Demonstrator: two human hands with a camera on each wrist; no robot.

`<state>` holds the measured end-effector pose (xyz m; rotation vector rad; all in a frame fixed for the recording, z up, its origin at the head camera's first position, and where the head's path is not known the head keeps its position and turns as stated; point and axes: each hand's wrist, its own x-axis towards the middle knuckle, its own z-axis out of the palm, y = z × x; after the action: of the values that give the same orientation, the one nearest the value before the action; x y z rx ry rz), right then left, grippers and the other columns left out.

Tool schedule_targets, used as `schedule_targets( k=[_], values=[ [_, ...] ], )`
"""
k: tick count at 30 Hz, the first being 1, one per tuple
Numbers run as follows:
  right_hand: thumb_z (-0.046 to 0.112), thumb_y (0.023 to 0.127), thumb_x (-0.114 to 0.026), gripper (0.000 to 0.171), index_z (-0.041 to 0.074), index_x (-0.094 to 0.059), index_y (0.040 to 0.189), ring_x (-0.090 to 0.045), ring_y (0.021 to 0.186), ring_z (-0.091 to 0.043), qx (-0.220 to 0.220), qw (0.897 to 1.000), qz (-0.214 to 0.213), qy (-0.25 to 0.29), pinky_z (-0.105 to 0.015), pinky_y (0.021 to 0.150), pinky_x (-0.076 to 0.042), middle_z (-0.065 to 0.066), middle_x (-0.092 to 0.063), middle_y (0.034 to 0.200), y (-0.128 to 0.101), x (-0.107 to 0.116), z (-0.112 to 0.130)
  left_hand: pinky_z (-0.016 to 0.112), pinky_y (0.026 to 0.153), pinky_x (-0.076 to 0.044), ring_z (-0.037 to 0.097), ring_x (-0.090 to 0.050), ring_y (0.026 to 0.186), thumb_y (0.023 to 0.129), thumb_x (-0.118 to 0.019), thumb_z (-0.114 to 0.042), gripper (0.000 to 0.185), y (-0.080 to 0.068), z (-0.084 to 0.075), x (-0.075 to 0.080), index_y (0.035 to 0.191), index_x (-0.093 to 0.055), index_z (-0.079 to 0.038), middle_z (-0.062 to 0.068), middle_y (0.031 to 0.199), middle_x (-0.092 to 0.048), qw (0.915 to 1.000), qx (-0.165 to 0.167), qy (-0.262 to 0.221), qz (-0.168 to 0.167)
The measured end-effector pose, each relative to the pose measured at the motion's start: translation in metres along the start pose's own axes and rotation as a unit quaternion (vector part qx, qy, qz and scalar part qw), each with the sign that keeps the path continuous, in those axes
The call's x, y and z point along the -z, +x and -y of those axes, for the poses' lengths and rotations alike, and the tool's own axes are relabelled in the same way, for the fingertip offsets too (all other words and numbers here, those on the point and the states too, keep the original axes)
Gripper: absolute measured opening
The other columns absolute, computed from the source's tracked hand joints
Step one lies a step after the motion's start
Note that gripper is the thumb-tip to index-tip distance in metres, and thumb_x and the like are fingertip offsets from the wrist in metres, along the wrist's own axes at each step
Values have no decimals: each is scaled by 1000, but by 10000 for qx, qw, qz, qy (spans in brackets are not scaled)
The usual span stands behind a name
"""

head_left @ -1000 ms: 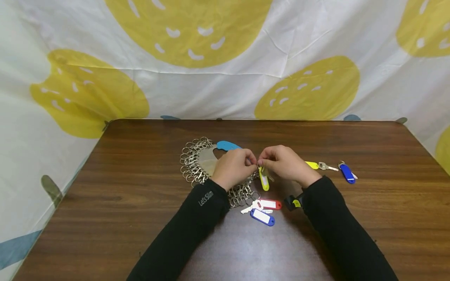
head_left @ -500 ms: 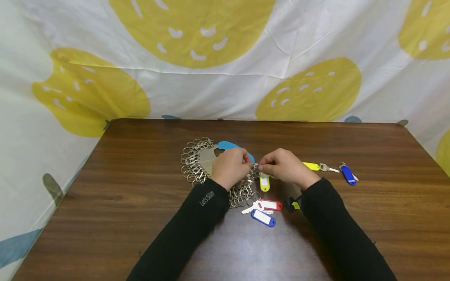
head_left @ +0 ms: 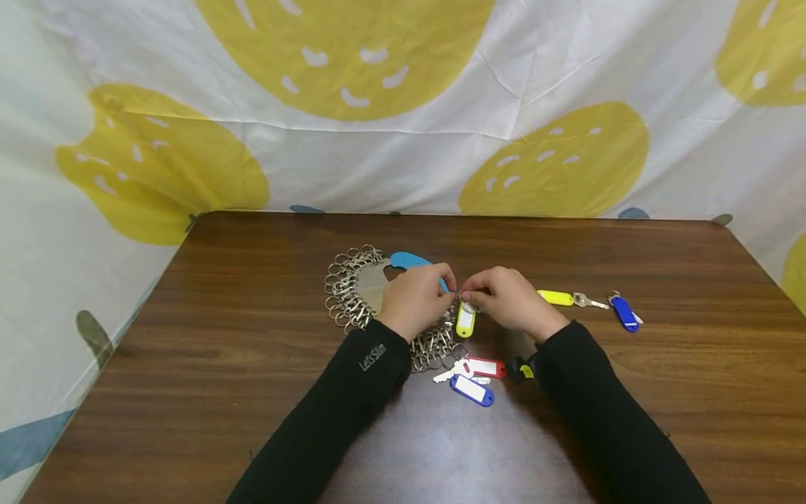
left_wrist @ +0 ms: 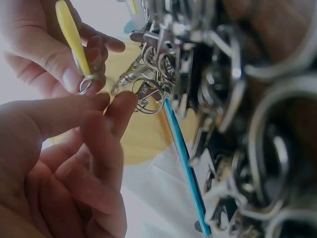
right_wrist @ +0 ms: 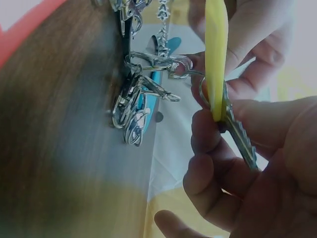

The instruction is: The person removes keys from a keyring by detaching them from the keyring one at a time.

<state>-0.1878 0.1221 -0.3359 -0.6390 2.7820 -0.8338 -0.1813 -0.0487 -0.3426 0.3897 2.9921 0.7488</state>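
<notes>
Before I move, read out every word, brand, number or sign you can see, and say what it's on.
"Let's Slim": on the left black sleeve.
White labels on the red tag, nearer blue tag and held yellow tag: too small to tell if anything is written.
No other text is readable.

We count one left hand (head_left: pixel 412 297), one right hand (head_left: pixel 506 299), two yellow tags (head_left: pixel 466 321), two blue tags (head_left: pixel 472 390), one red tag (head_left: pixel 486 367), five keys (head_left: pixel 590 302), one blue handle (head_left: pixel 408 260), one table (head_left: pixel 220 350) and more metal clips (head_left: pixel 433 341) than we can number
</notes>
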Motion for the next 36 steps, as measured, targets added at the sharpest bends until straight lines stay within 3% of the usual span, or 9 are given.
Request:
schedule_targets(
  k=[13,19,32,36],
  values=[
    [16,94,-58,17,9,-73,99,-55,76,-14,140,9997,146,159,-28,69,-43,-5,-70,89,0,2,0,28,50,-36,14,-56,62,91,-61,-26,3,-1,2,0,91,-61,-22,-7,74,-63,9991,-404,90,-38],
    [15,95,-56,18,8,-72,99,-54,78,-16,-34,9984,179,536,-28,69,-42,-6,-69,90,1,4,-3,29,49,-34,16,-52,59,95,-56,-27,5,-1,3,-2,93,-55,-23,-4,66,-54,9973,-690,230,35],
    [15,95,-55,19,6,-72,98,-54,77,-17,-356,9974,185,600,-28,66,-42,-8,-68,92,1,4,-3,28,48,-32,17,-49,57,97,-52,-28,5,1,3,-4,97,-52,-23,-2,65,-53,9969,-681,351,152],
    [15,95,-55,20,6,-72,99,-54,78,-17,-312,9965,202,746,-28,67,-42,-8,-68,93,1,5,-5,28,51,-35,15,-52,61,96,-54,-23,3,1,2,-3,98,-54,-21,-3,72,-57,9962,-808,296,115]
  ],
)
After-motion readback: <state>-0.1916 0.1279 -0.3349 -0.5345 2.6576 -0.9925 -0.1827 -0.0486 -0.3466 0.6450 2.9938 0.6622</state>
